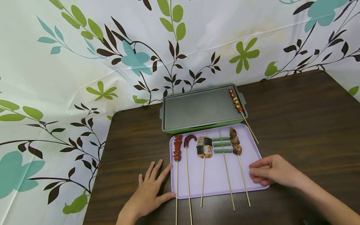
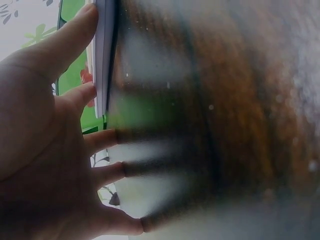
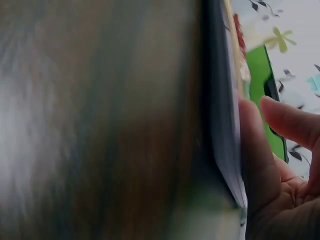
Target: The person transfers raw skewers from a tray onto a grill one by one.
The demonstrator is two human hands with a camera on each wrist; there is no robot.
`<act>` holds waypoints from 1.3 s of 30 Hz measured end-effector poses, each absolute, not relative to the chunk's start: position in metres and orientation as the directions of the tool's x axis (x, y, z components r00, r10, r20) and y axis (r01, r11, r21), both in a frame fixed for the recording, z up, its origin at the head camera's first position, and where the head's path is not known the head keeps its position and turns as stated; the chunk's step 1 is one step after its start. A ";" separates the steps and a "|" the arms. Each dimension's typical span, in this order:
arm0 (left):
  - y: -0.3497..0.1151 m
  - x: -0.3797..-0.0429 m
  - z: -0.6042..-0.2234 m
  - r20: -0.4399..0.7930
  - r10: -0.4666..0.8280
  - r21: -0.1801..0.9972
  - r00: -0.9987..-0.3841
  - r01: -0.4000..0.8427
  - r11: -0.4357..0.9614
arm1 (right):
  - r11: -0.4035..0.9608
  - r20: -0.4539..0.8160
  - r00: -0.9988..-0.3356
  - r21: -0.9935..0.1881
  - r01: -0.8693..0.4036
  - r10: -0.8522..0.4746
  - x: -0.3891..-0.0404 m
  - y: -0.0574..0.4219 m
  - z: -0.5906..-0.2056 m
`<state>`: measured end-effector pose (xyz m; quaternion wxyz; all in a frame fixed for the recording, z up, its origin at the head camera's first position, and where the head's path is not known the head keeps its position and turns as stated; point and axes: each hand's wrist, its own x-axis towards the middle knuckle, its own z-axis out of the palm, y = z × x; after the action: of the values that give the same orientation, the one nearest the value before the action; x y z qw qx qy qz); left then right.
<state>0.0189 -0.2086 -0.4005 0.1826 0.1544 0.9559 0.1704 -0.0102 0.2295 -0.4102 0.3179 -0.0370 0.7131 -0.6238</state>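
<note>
A lilac tray (image 1: 213, 184) lies on the table with several skewers across it. From the left these are red meat pieces (image 1: 177, 148), a curled octopus tentacle (image 1: 189, 140), fish chunks with dark skin (image 1: 204, 147), green stalks (image 1: 222, 144) and browned chunks (image 1: 235, 142). My left hand (image 1: 150, 190) rests by the tray's left edge, fingers spread, thumb at the rim. At the tray's right edge my right hand (image 1: 271, 172) hovers with loosely bent fingers. The right wrist view shows a gap between thumb (image 3: 287, 120) and forefinger, with nothing held between them.
Behind the tray stands a green grill box with a grey plate (image 1: 197, 107). A skewer of red and white pieces (image 1: 235, 100) lies on its right end, its stick reaching past the front edge. The dark wooden table (image 1: 303, 125) meets a leaf-patterned cloth (image 1: 112, 72) at the back.
</note>
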 end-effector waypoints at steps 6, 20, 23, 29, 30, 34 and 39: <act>-0.208 0.019 -0.401 -0.299 0.354 0.378 -0.886 0.230 0.897 | 0.287 -0.417 -0.820 -0.902 0.322 -0.391 -0.008 0.208 -0.413; -0.208 0.019 -0.399 -0.313 0.343 0.373 -0.886 0.218 0.902 | 0.434 -0.406 -0.849 -0.868 0.242 -0.339 -0.008 0.186 -0.413; -0.208 0.020 -0.400 -0.309 0.345 0.378 -0.886 0.218 0.900 | 0.392 -0.394 -0.844 -0.887 0.245 -0.365 -0.008 0.189 -0.413; -0.209 0.020 -0.402 -0.309 0.348 0.392 -0.885 0.215 0.894 | 0.256 -0.411 -0.824 -0.908 0.332 -0.390 -0.005 0.199 -0.413; -0.209 0.020 -0.402 -0.309 0.347 0.391 -0.885 0.215 0.895 | 0.232 -0.415 -0.820 -0.908 0.348 -0.395 -0.004 0.201 -0.413; -0.209 0.020 -0.402 -0.317 0.343 0.383 -0.884 0.212 0.899 | 0.150 -0.412 -0.807 -0.910 0.386 -0.422 0.000 0.210 -0.415; -0.208 0.019 -0.401 -0.321 0.339 0.378 -0.884 0.209 0.902 | 0.105 -0.392 -0.804 -0.916 0.388 -0.446 0.002 0.218 -0.416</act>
<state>0.0191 -0.2085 -0.4014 0.1933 0.1435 0.9558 0.1687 0.0020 0.2177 -0.4156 0.3120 -0.0215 0.6747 -0.6685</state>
